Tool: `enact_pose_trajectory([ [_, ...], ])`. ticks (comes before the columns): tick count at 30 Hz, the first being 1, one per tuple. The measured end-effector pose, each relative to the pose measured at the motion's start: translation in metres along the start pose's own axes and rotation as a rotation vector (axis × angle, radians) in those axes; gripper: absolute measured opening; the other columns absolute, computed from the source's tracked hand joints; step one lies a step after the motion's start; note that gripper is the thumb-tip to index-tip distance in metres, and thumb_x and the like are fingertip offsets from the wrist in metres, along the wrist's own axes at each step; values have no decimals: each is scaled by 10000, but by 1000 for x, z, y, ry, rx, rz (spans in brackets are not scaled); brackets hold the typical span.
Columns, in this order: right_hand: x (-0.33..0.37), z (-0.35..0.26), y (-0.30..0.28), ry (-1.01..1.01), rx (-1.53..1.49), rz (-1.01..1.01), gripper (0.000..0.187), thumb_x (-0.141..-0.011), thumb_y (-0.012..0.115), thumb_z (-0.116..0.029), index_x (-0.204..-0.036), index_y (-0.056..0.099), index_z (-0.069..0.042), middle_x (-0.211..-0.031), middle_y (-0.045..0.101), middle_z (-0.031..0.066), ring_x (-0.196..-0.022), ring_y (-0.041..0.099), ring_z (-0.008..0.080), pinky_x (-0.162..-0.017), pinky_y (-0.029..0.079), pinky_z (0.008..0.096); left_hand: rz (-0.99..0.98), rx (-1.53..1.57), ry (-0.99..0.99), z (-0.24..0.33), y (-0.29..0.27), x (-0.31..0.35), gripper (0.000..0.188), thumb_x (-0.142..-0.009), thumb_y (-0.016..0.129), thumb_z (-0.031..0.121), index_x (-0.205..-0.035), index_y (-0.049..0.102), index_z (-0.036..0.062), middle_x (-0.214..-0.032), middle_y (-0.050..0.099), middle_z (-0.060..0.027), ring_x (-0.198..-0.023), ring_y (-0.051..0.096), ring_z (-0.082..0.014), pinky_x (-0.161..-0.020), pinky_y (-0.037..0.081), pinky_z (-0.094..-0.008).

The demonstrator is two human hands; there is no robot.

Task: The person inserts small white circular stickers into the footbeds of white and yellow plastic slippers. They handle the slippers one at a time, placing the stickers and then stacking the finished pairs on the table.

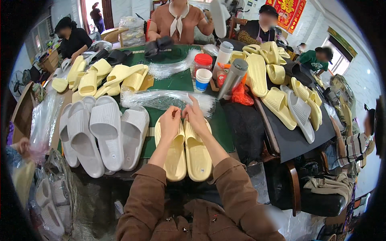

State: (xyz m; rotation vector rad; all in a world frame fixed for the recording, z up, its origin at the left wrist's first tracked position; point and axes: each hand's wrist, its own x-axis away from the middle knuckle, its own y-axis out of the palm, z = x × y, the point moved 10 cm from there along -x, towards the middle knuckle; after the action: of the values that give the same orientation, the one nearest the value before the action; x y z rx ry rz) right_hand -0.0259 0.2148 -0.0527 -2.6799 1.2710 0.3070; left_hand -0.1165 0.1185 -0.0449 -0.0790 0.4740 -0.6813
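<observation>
A pair of pale yellow slide slippers [175, 160] lies side by side at the table edge before me, toes pointing away. Over their straps my left hand [170, 120] is closed in a pinch; whatever is between the fingertips is too small to make out. Close beside it, my right hand [195, 115] has thumb and fingers pinched together, with one finger pointing up and away. Just beyond both hands stretches a bundle of thin clear plastic strands [161, 99] in a clear wrapping. Several grey slide slippers [105, 130] stand to the left of the pair.
More yellow slippers [88, 83] are piled at the far left, others [257, 74] at the right. A white-and-blue cup [203, 81], red-lidded jar [203, 62] and steel tumbler [234, 76] stand beyond the right hand. A black chair [321, 201] is at right. Several people work around the table.
</observation>
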Motion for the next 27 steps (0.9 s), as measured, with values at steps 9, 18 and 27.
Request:
enact_pose_trajectory([
  [9,-3,-6,-4,-84,170,27,236,-976,498,-180,-1062,628,-2,-689,559,11,-614,485,58,-559,395,230,26,3,22,-1,1,1,115,-916,569,87,-912,606,-21,-719,617,-74,-639,559,-124,-609,452,-287],
  [18,1,-8,5,-53,204,-43,256,-946,549,-172,-1082,674,5,-760,628,18,-639,518,72,-606,444,244,42,-15,29,-3,-2,4,99,-907,572,68,-925,610,-22,-740,622,-103,-659,574,-154,-630,462,-303],
  [27,-2,2,11,-38,171,-116,300,-947,547,-209,-1096,673,19,-845,659,26,-730,548,91,-665,453,249,42,-35,48,-1,-2,5,110,-905,573,64,-947,625,-22,-763,643,-123,-668,599,-171,-642,474,-311],
])
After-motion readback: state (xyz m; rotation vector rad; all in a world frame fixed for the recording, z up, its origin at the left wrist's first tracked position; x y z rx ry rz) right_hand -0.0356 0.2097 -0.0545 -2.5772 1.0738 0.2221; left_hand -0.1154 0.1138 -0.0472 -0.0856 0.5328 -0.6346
